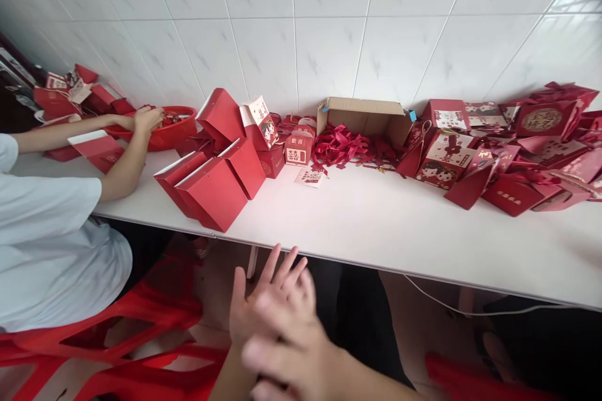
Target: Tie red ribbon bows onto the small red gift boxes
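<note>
My left hand (251, 310) is held up in front of the table edge, palm showing and fingers spread, with nothing in it. Crossing in front of it is my right hand (313, 351), blurred by motion, its fingers stretched apart and no object visible in them. Whether the two hands touch, I cannot tell. Closest to them on the white table (338, 219) stand several red paper gift bags (214, 191). Behind these are a small red gift box (298, 149) and a white printed card (310, 177).
An open cardboard box (364, 116) with red ribbons (343, 145) spilling out lies against the tiled wall. Decorated red boxes (512, 191) crowd the right side. At left, a co-worker (61, 232) reaches into a red basin (181, 128). Red stools (155, 307) stand below.
</note>
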Action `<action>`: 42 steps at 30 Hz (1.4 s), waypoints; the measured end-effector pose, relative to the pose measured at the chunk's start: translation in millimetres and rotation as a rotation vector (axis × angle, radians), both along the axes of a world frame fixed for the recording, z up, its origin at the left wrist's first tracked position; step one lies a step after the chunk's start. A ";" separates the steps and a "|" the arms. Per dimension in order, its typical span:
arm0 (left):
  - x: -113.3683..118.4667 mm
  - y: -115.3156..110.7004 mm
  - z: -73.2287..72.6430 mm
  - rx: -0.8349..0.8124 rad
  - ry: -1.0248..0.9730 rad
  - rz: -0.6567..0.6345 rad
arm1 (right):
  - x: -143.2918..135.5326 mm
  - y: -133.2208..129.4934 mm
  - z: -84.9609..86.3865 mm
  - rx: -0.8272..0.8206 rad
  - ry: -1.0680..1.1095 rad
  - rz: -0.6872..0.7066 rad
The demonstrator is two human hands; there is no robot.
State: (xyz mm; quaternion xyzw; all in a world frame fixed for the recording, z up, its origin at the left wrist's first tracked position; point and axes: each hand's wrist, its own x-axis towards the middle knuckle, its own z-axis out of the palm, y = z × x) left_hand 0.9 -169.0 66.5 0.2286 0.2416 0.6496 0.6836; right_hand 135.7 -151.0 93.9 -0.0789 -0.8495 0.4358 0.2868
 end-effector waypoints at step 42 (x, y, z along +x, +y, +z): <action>76.8 37.8 3.8 0.368 0.078 -0.018 | 16.9 32.1 35.0 -1.082 0.931 0.038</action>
